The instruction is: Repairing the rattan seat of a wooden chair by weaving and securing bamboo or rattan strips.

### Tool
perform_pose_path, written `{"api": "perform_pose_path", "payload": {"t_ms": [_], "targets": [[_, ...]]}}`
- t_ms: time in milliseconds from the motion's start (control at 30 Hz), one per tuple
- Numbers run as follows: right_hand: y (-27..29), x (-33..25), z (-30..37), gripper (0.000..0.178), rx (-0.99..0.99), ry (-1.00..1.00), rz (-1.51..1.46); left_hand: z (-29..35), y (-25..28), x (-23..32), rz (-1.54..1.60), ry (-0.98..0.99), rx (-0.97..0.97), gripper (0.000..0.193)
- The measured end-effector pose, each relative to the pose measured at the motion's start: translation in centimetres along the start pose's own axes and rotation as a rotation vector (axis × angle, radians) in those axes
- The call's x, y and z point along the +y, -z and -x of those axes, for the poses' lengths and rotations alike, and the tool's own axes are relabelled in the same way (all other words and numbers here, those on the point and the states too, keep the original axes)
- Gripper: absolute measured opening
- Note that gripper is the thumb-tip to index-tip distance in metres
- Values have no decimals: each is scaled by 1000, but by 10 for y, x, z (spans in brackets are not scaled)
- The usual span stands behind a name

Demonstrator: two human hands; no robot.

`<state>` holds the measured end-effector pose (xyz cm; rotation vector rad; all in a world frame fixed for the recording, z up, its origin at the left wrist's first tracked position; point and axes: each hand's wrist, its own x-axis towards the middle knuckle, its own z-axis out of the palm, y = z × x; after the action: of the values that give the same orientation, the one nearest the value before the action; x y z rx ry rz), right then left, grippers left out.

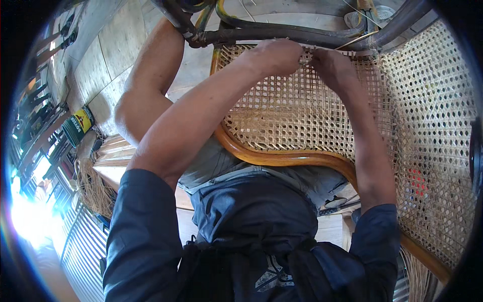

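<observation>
Where two hands [302, 58] meet: one cane seat [302, 110].

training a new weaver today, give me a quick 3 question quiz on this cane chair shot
1. True or false: both hands work at the far edge of the cane panel, close together.
2. What borders the near edge of the panel: (a) a curved wooden frame, (b) a metal bar, (c) a cloth strip?
3. What stands on the floor at the left?

Key
1. True: the left hand and right hand nearly meet beneath the dark frame bar.
2. (a), the curved wooden frame.
3. A can, yellow and green.
</observation>
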<state>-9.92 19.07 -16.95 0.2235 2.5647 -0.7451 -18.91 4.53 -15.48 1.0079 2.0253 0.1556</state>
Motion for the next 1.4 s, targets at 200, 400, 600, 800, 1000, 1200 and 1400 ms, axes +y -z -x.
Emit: {"api": "perform_pose_path", "payload": {"t_ms": [200, 400, 600, 800, 1000, 1200, 1400], "targets": [[-4, -9, 7, 21, 129, 179, 119, 11, 9, 3, 54, 125, 13, 28], [-12, 6, 6, 28, 262, 385, -63, 47, 8, -17, 103, 218, -31, 33], [7, -19, 13, 24, 344, 422, -22, 101, 4, -36, 11, 185, 108, 33], [7, -48, 18, 19, 309, 380, -230, 97, 29, -9, -9, 101, 322, 26], [15, -15, 11, 27, -110, -38, -190, 51, 27, 22, -36, 188, -90, 25], [16, -7, 6, 28, -179, -53, -236, 34, 33, 33, 0, 190, -115, 23], [6, -4, 6, 25, -110, 31, -81, 26, 14, 18, -55, 117, -109, 26]]}}
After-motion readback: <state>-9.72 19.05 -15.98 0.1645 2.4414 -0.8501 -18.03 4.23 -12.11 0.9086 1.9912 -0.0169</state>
